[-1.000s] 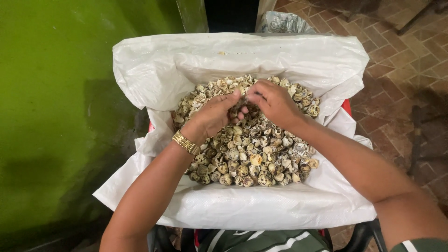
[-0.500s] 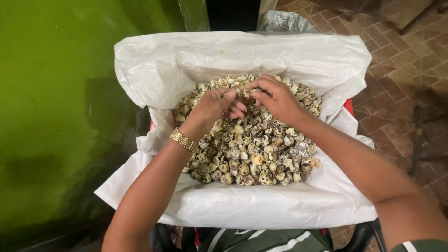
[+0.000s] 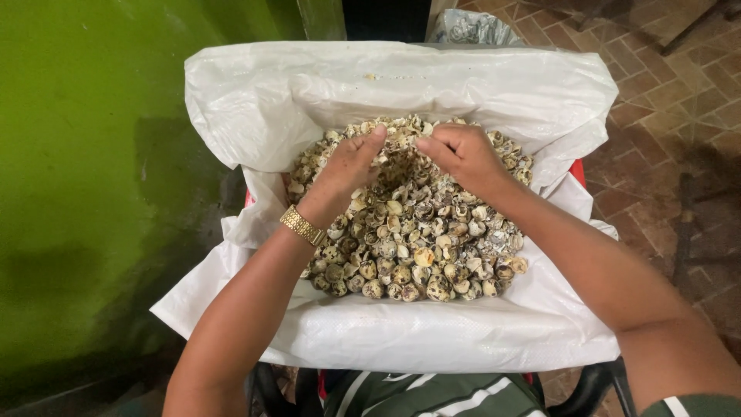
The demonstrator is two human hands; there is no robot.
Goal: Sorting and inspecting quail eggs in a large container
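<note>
**Two hands in a heap of speckled shells**

Both hands are at the far part of the heap of shells (image 3: 409,232), close to each other but not touching. The left hand (image 3: 351,166) lies palm-down on the pile with the fingers stretched forward, and its fingertips press into the shells near the top edge. It is loosely curved; I cannot tell if it holds any shells under the palm. A gold watch (image 3: 302,225) sits on the left wrist. The right hand (image 3: 463,154) is curled narrow, with the fingers bent down and pinched toward the thumb on some shells at the middle of the pile; what exactly is between the fingers is hidden.

The shells are small, cream and brown with dark spots, and many look broken or empty. They fill the middle of a white sack (image 3: 401,85), which is opened wide and folded over its edges. Under the sack a bit of a red crate (image 3: 576,171) shows at the right side.

To the left stands a green wall (image 3: 93,177). To the right is a brick floor (image 3: 671,100).
</note>
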